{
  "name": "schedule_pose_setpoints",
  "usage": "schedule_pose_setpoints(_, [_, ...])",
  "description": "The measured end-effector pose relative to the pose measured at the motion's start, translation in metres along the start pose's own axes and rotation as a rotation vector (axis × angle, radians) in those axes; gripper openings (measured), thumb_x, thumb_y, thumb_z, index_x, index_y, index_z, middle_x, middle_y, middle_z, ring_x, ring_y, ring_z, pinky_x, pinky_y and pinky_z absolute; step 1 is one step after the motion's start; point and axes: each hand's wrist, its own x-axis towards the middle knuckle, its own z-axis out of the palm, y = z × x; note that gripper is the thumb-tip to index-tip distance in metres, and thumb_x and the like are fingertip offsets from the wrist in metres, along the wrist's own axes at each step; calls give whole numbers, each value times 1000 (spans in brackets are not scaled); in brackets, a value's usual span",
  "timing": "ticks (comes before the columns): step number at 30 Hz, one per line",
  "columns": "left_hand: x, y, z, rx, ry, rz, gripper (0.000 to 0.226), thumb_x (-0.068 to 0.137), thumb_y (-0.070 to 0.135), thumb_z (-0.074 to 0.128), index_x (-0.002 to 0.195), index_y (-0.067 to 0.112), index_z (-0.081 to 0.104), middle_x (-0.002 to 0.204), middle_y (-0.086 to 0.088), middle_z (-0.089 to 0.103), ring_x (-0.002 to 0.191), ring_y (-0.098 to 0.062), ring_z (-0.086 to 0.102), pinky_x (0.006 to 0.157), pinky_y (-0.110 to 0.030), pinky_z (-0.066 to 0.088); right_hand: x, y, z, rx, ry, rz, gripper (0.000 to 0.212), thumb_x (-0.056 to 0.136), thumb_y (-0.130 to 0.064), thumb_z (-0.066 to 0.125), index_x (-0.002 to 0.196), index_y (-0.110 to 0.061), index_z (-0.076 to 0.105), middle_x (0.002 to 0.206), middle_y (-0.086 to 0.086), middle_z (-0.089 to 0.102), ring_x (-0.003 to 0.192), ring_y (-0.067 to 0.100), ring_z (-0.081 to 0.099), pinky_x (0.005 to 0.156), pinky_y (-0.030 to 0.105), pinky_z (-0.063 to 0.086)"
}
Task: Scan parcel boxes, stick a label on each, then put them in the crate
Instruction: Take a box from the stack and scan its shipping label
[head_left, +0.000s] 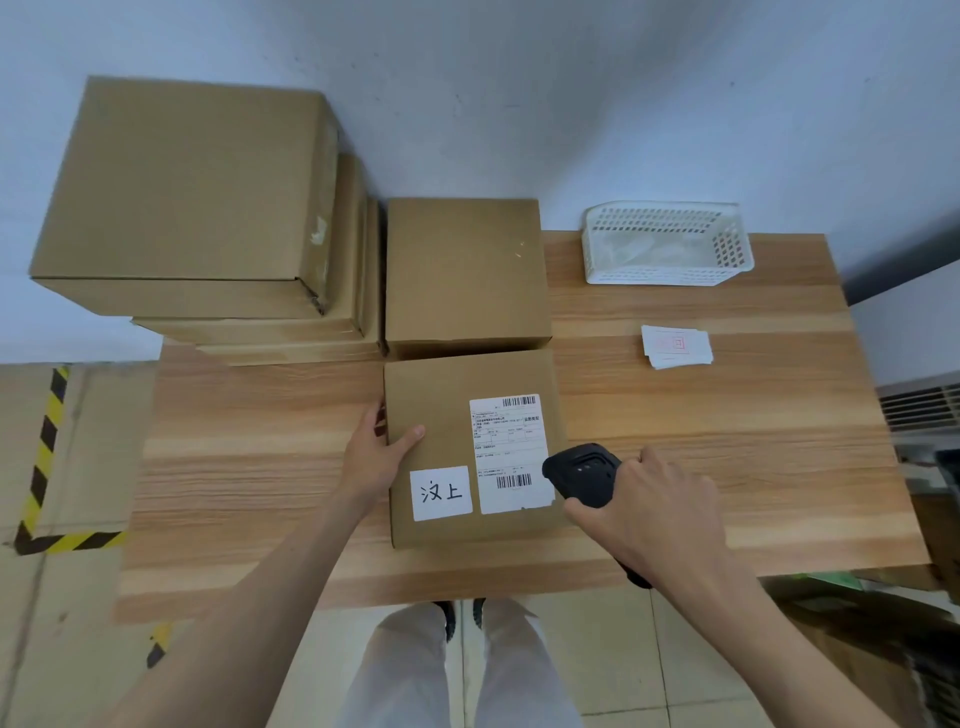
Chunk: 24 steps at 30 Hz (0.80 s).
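Parcel box (467, 447) sits flat on the wooden table (727, 467), directly in front of a second plain box (465, 270) and touching its near edge. Shipping label (511, 452) and a small white handwritten sticker (441, 492) are both on its top face.

Left hand (376, 452) steadies the parcel box at its left edge: thumb lies on the top face, fingers pressed along the side wall. Right hand (644, 504) is clenched around a black handheld scanner (584, 475), its head over the parcel box's right edge, at the shipping label's lower barcode.

Handling judgement: corrugated card, stiff, matte, not slippery; weight unknown, probably light. Best taken by two opposite side walls, palms flat, label kept upward.

White mesh crate (667, 244) stands to the right of and beyond the parcel box; label slips (675, 345) lie between them. Stacked cartons (182, 197) sit beyond it to the left.
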Motion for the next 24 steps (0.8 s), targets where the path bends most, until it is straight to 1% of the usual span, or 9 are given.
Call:
schedule_pose_setpoints(2, [0,1,1,4,-1,0,71,88,27,80,149,21,44,130,4,61,103,1,62,75,-17,53,0,0,1,-9,8,-3,54,87,-71,42,88,-18,54,95,-2,54,76,21,52,67,32,38])
schedule_pose_setpoints(4, [0,0,1,-5,-2,0,72,87,27,80,149,21,44,129,3,62,105,-2,63,75,-19,53,1,0,2,-18,13,-12,55,87,-71,41,88,-17,54,95,-2,54,76,21,53,67,32,39])
schedule_pose_setpoints(6, [-1,0,1,-12,1,0,70,87,26,80,147,22,45,126,4,63,106,-7,65,78,-23,55,1,0,3,-23,10,-22,55,87,-71,41,88,-17,53,95,-1,54,76,21,52,68,33,40])
schedule_pose_setpoints(8, [-1,0,1,-19,4,-4,67,87,26,80,145,24,46,123,6,63,106,-6,64,85,-28,56,2,0,4,-13,4,-23,54,87,-71,42,87,-18,53,94,-2,52,76,21,52,67,32,39])
schedule_pose_setpoints(10, [0,-1,1,-26,4,-8,67,87,27,80,145,25,46,126,5,64,111,-11,65,94,-35,56,3,2,7,3,-1,-18,54,87,-70,44,86,-18,53,91,-2,49,75,21,51,67,31,39])
schedule_pose_setpoints(14, [2,-2,0,13,11,-11,76,85,32,81,150,24,43,133,4,61,117,-15,63,99,-40,54,16,10,26,75,-1,1,55,86,-70,47,86,-16,58,85,-3,45,72,19,54,69,31,46])
schedule_pose_setpoints(16, [2,-3,0,22,14,-2,74,86,33,81,149,23,43,133,4,62,116,-14,62,100,-38,53,31,18,45,131,14,38,57,85,-70,48,85,-14,61,83,-4,43,69,18,54,68,32,49])
schedule_pose_setpoints(19, [4,-3,0,29,22,-5,73,86,33,81,148,23,44,133,3,63,115,-12,63,98,-36,53,61,33,82,243,69,132,63,82,-73,52,88,-10,62,85,0,46,69,21,56,67,35,52])
schedule_pose_setpoints(24, [2,-2,2,44,29,4,70,87,32,80,147,24,45,129,7,63,110,-4,62,84,-21,51,107,50,131,409,81,242,63,82,-66,63,97,-4,62,89,4,47,68,26,58,66,38,55])
